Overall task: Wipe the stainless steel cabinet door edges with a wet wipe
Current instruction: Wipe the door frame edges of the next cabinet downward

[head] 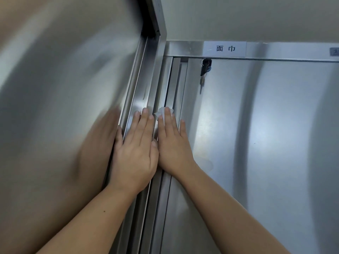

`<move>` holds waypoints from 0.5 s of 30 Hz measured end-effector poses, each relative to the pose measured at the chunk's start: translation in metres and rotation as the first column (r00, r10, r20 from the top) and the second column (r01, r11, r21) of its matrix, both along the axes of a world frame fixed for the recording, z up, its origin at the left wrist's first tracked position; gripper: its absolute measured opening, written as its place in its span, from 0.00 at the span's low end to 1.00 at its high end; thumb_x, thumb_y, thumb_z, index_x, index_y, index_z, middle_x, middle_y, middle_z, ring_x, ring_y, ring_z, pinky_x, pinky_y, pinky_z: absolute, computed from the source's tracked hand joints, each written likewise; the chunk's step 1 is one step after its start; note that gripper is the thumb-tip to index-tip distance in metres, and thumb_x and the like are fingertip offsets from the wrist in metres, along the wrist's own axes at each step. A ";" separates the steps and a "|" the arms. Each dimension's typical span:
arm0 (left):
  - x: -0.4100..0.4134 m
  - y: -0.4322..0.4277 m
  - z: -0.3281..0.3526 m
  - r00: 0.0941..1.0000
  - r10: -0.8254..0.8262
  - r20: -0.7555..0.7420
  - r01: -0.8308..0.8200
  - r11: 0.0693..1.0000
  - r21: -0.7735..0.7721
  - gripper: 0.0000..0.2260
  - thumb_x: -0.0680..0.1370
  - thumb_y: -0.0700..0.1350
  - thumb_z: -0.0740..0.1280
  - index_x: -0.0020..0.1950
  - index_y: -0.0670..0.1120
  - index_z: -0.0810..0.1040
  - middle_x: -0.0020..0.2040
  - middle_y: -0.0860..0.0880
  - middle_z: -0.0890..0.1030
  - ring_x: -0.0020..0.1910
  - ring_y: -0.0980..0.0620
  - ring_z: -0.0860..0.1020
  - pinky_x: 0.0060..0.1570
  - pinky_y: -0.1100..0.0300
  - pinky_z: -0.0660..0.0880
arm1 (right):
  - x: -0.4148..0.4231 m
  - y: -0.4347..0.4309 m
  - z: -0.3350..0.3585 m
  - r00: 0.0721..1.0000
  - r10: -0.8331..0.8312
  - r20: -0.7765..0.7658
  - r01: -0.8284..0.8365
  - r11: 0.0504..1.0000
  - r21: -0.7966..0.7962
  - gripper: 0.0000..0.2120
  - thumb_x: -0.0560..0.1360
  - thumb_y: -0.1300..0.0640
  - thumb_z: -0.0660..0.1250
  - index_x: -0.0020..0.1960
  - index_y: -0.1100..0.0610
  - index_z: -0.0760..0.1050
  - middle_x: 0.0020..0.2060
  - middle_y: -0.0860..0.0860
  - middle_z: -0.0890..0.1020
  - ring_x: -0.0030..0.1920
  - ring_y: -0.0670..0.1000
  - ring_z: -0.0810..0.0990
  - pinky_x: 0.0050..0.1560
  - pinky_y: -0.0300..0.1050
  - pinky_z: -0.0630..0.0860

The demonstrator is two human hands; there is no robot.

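Grip: right hand point(172, 143) flat, pinning wet wipe point(160, 111) on door edge point(175, 83); left hand point(135, 154) flat, empty. Keep pressure even along edge.

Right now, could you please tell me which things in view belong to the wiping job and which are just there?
Part of the job: wet wipe, right hand pressing it flat, left hand resting alongside, door edges.
Just there: keys hanging near the door's top, label above the door.
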State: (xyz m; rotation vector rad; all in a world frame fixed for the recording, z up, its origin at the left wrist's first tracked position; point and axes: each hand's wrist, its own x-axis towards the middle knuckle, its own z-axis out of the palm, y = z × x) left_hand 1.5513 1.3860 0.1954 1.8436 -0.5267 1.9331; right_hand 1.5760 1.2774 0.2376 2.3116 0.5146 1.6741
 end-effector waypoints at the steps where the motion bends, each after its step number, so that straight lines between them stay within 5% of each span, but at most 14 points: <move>1: 0.000 0.000 0.000 1.000 -0.003 0.003 0.003 1.000 0.000 0.25 0.76 0.44 0.49 0.72 0.39 0.65 0.73 0.43 0.63 0.73 0.47 0.56 0.68 0.47 0.51 | 0.000 0.000 0.006 1.000 0.002 0.011 -0.002 1.000 0.001 0.31 0.81 0.51 0.51 0.76 0.62 0.41 0.75 0.60 0.40 0.75 0.56 0.37 0.64 0.46 0.22; 15: 0.005 -0.001 -0.003 0.994 0.053 0.100 -0.054 0.998 0.014 0.24 0.74 0.43 0.53 0.68 0.36 0.69 0.70 0.42 0.68 0.69 0.41 0.64 0.62 0.36 0.63 | 0.008 0.008 0.098 0.984 -0.139 0.111 0.133 0.990 0.056 0.31 0.80 0.49 0.50 0.76 0.63 0.43 0.75 0.60 0.42 0.75 0.58 0.40 0.70 0.55 0.32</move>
